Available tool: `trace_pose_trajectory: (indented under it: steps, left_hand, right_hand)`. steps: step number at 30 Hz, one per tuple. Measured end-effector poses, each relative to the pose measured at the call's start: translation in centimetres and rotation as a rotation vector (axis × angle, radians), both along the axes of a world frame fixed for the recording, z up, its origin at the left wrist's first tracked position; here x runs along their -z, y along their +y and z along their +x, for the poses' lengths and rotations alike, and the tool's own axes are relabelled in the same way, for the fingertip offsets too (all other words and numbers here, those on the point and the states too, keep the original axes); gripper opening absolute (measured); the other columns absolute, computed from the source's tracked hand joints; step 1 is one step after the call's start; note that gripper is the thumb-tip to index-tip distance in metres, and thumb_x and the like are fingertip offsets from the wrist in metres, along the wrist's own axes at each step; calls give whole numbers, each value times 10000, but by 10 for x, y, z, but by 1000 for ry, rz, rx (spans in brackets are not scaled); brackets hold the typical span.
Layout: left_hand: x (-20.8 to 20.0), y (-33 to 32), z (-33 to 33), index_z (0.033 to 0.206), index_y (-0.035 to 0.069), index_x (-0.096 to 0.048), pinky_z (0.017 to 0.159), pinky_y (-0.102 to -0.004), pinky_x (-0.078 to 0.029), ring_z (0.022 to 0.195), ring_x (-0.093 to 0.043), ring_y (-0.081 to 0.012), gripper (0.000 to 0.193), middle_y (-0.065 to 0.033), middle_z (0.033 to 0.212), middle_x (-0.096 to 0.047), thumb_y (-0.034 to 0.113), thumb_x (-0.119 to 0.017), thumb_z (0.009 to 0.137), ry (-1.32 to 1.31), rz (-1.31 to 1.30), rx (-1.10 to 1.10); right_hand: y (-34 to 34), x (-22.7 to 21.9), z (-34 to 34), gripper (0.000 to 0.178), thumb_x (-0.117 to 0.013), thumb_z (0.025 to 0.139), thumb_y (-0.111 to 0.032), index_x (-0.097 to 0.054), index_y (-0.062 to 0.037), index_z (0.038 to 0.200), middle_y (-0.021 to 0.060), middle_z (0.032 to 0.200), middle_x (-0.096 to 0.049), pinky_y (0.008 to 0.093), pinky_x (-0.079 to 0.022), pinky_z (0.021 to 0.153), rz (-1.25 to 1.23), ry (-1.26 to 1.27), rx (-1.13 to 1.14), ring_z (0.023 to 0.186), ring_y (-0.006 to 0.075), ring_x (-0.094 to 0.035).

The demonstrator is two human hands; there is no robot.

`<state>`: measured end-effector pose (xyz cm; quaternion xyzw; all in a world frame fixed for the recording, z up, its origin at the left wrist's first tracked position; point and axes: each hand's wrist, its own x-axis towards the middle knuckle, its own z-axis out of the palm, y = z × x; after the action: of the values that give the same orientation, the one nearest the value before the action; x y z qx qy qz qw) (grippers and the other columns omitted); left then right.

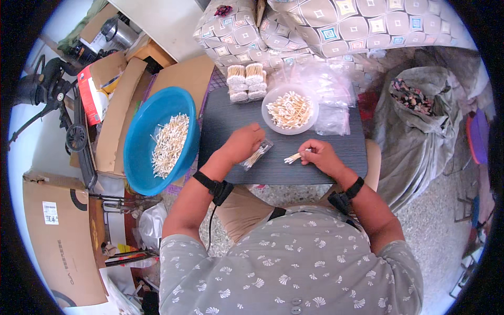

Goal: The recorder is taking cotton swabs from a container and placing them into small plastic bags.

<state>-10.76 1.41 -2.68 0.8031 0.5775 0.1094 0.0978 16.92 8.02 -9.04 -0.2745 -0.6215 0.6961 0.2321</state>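
Note:
My left hand [245, 140] is closed at the edge of a small clear plastic bag [266, 147] above the dark table [223, 118]. Cotton swabs [254, 157] lie inside that bag. To its right, my right hand [320, 156] pinches a small bunch of cotton swabs [292, 158], tips pointing left toward the bag. Just beyond both hands stands a white plastic bowl [265, 116] heaped with loose swabs. Flat clear bags [332, 121] are spread beside the bowl on the right. Packed bundles of swabs [247, 83] are stacked at the table's far left.
A large blue basin [132, 157] of loose swabs stands left of the table. Cardboard boxes [58, 247] and a folded black wheeled frame [76, 136] crowd the left side. A patterned sofa [362, 26] borders the far side; grey cloth [415, 136] drapes at the right.

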Motion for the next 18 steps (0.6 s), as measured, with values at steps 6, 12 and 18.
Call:
trace_pose_trajectory:
  steps: [6, 12, 18]
  left_hand:
    - [1, 7, 3, 873, 74, -568, 708, -450, -481, 859, -577, -342, 102, -128, 931, -529, 49, -551, 776, 53, 13, -80]
    - [20, 22, -3, 883, 59, -578, 704, -458, -481, 841, -589, -350, 113, -143, 949, -536, 53, -517, 788, 197, -100, -73]
    - [13, 19, -2, 854, 66, -542, 692, -470, -472, 817, -579, -368, 69, -153, 935, -527, 81, -506, 797, 172, -86, -91]
  right_hand:
    - [-3, -2, -13, 109, -609, 877, -111, -606, -11, 921, 13, 751, -610, 232, -489, 594, 34, -36, -7, 648, 82, -583]
    - [-8, 4, -14, 92, -609, 874, -109, -610, -26, 913, 13, 757, -612, 233, -484, 590, 102, -48, -4, 651, 80, -588]
    - [-6, 6, -13, 86, -603, 868, -100, -610, -35, 923, 13, 773, -612, 239, -487, 595, 149, -16, -20, 652, 87, -594]
